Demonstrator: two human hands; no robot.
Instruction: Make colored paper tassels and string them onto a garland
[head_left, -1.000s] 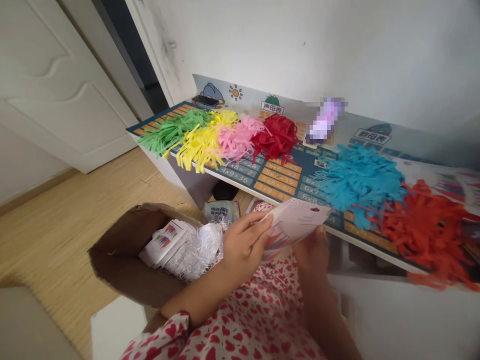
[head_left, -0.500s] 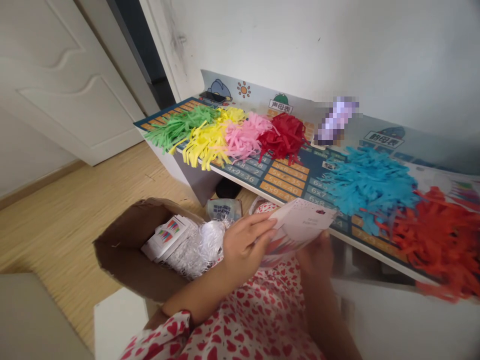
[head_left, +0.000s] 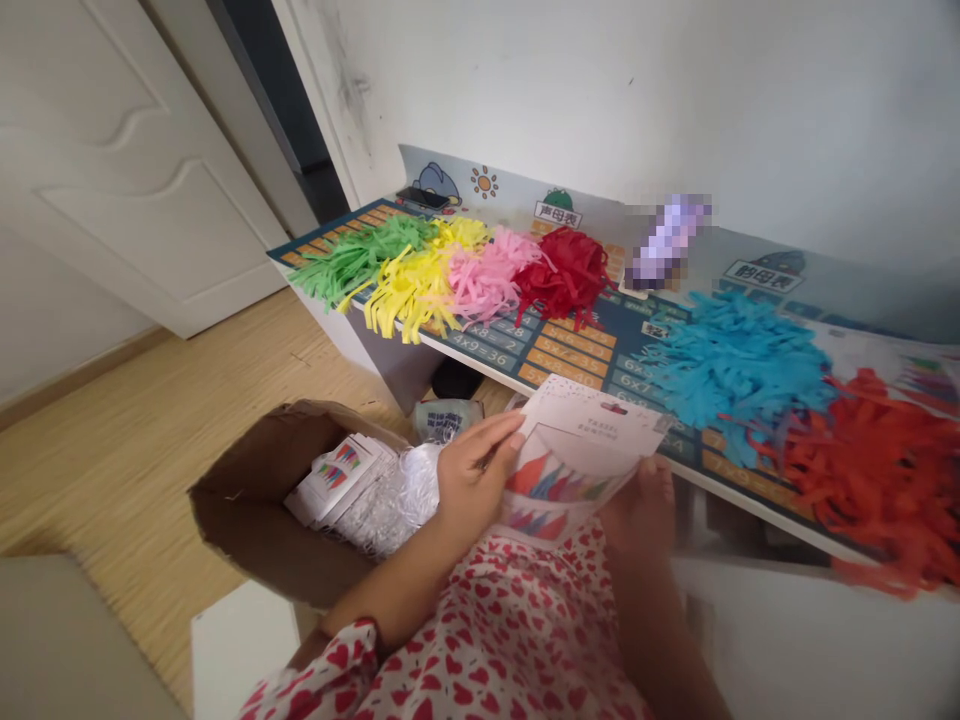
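A white packaging card point(head_left: 577, 470) with a hang hole and a printed picture of coloured tassels is held over my lap by both hands. My left hand point(head_left: 478, 475) grips its left edge, fingers closed along the side. My right hand point(head_left: 643, 500), somewhat blurred, pinches the right edge. Beyond the card, on the desk, lie bunches of paper tassels: green point(head_left: 367, 255), yellow point(head_left: 412, 290), pink point(head_left: 491, 275), dark red point(head_left: 566, 270), blue point(head_left: 750, 360) and orange-red point(head_left: 877, 470).
To the left stands an open cardboard box point(head_left: 247, 500) holding a stack of similar cards point(head_left: 341, 475) and white string point(head_left: 405, 490). A printed mat point(head_left: 480, 350) covers the desk, with a phone point(head_left: 422, 197) at the back and a blurred purple item point(head_left: 667, 240).
The card has been tilted to face me more squarely, so its hang hole and tassel picture now show. My left hand has shifted slightly left along its edge.
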